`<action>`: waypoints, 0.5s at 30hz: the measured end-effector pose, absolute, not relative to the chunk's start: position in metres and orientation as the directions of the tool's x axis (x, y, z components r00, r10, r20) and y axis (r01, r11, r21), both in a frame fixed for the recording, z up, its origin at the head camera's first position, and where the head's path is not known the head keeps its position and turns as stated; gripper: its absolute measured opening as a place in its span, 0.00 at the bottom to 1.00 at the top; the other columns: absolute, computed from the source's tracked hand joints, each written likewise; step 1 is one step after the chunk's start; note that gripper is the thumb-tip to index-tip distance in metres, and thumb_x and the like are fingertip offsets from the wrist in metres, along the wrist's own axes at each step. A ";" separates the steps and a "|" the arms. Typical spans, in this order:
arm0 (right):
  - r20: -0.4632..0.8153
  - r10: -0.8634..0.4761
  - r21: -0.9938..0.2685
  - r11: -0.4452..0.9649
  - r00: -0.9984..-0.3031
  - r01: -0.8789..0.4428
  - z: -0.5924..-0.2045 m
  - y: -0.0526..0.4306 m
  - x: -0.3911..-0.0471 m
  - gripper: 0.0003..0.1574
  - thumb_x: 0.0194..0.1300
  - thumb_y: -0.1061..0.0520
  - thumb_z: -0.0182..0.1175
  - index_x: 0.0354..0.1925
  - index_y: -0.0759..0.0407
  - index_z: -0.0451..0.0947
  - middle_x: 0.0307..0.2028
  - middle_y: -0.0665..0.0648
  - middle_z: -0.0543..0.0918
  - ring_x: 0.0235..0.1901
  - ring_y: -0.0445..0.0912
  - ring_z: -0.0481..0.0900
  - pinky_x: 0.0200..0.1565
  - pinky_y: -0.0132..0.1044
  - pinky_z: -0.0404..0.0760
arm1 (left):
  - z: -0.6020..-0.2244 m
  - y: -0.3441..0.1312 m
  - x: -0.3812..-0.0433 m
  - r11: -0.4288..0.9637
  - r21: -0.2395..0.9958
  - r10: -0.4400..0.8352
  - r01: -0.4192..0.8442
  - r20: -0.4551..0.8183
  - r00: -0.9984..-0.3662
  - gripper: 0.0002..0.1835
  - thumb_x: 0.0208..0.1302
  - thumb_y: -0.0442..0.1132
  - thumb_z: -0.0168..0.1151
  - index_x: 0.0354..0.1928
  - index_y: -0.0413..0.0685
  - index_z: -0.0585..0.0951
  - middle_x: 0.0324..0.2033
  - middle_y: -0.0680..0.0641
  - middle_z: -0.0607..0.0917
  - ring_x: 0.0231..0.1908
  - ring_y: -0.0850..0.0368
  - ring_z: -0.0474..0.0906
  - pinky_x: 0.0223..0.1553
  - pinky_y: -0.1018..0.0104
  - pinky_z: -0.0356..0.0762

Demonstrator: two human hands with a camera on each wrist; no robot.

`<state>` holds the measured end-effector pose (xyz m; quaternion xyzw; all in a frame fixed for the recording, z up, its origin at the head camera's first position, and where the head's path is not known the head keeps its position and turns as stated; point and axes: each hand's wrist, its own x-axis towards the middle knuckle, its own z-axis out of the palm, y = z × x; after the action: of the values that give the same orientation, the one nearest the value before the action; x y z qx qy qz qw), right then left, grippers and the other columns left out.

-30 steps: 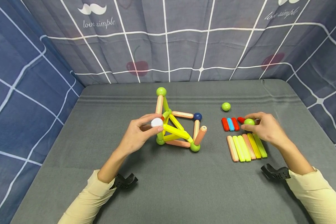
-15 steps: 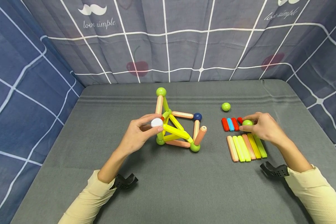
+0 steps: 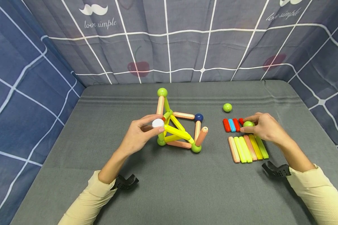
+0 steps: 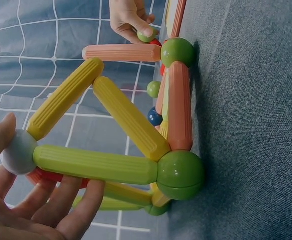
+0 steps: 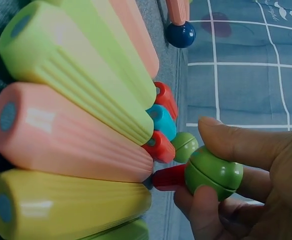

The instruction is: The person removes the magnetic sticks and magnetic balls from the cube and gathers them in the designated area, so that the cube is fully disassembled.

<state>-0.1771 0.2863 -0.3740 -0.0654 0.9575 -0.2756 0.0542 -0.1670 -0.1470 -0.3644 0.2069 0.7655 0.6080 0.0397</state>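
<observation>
My left hand (image 3: 138, 134) grips a white ball (image 3: 158, 123) between thumb and fingers. The ball is a corner of a frame of ribbed, magnetic-looking rods and balls; a yellow rod (image 3: 177, 132), a lime rod (image 4: 96, 164) and a partly hidden red rod join it. In the left wrist view several left fingers lie under the lime rod. Over to the right, my right hand (image 3: 267, 126) pinches a green ball (image 5: 213, 172). A short red rod (image 5: 169, 177) touches that ball, its far end close to the loose rods.
Several long rods (image 3: 245, 149) lie in a row near my right hand, with short red and blue rods (image 3: 232, 125) behind them. A loose green ball (image 3: 227, 107) sits farther back. The frame's dark blue ball (image 3: 198, 117) is at its right. A checked curtain (image 3: 186, 50) surrounds the grey table (image 3: 169, 187).
My right hand has shifted slightly left with the green ball and short red rod, closer to the row of short rods. My left hand and the frame look unmoved.
</observation>
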 end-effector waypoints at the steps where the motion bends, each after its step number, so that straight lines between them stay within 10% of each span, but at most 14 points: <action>1: -0.071 -0.164 -0.532 0.841 -0.984 -0.101 -0.375 0.286 -0.177 0.31 0.59 0.50 0.72 0.51 0.73 0.81 0.47 0.71 0.80 0.41 0.56 0.75 0.36 0.42 0.72 | -0.364 -0.147 -0.167 0.177 0.947 0.364 0.268 0.190 -0.912 0.23 0.63 0.32 0.68 0.60 0.39 0.79 0.55 0.39 0.80 0.41 0.49 0.83 0.40 0.65 0.80; 15: -0.118 -0.137 -0.571 0.820 -0.983 -0.046 -0.381 0.293 -0.179 0.36 0.63 0.46 0.69 0.55 0.75 0.77 0.39 0.64 0.82 0.29 0.47 0.76 0.27 0.35 0.73 | -0.365 -0.146 -0.168 0.157 0.952 0.362 0.264 0.193 -0.912 0.23 0.62 0.31 0.69 0.59 0.38 0.79 0.55 0.38 0.79 0.40 0.48 0.83 0.40 0.65 0.81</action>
<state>-0.1794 0.2926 -0.3810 -0.0482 0.9508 -0.2961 0.0771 -0.1680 -0.1462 -0.3649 0.2063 0.7595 0.6157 0.0399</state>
